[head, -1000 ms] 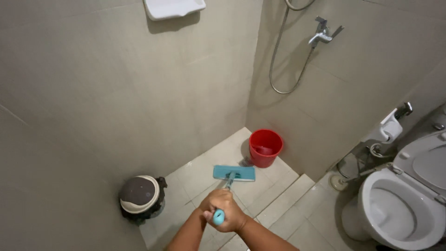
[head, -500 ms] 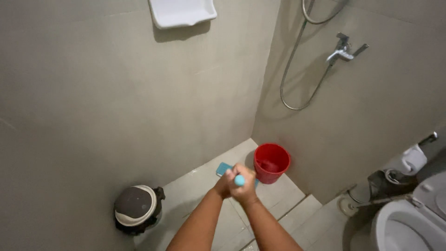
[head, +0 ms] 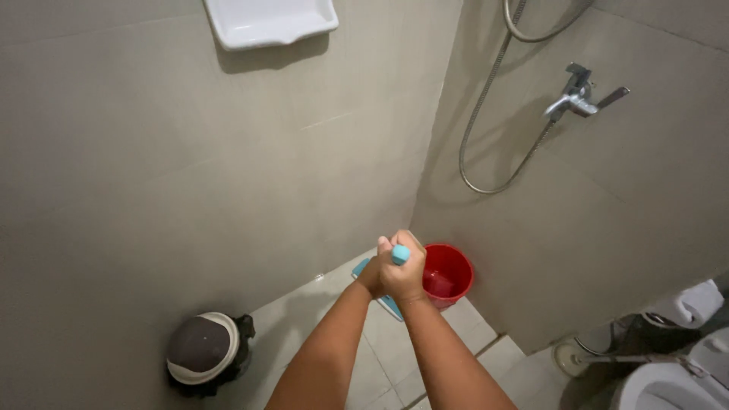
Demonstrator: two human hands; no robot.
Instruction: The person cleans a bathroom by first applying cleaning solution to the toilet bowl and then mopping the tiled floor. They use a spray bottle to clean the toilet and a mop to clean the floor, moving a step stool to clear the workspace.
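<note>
Both sets of fingers are clenched around the top of a mop handle (head: pixel 400 254): the right hand (head: pixel 405 272) wraps the pale blue grip cap, and the left hand (head: pixel 372 275) closes on the shaft just beneath and behind it, so most of its fingers are hidden. The mop's flat blue head (head: pixel 363 267) rests on the tiled floor (head: pixel 304 319) just beside the red bucket (head: pixel 448 273), on the side away from the corner; only two slivers of it show past the hands.

The work in hand looks like wiping the shower floor, with the stroke running close to the bucket. A further stroke would seem to call for steering the head clear of the bucket and keeping it flat on the tiles.

The shaft is almost wholly covered by the hands. The bucket seems to hold some water, though how much is unclear. Well apart from the bucket, a lidded bin (head: pixel 205 351) stands by the wall; the toilet (head: pixel 676 380) is cut off at the frame's edge.
</note>
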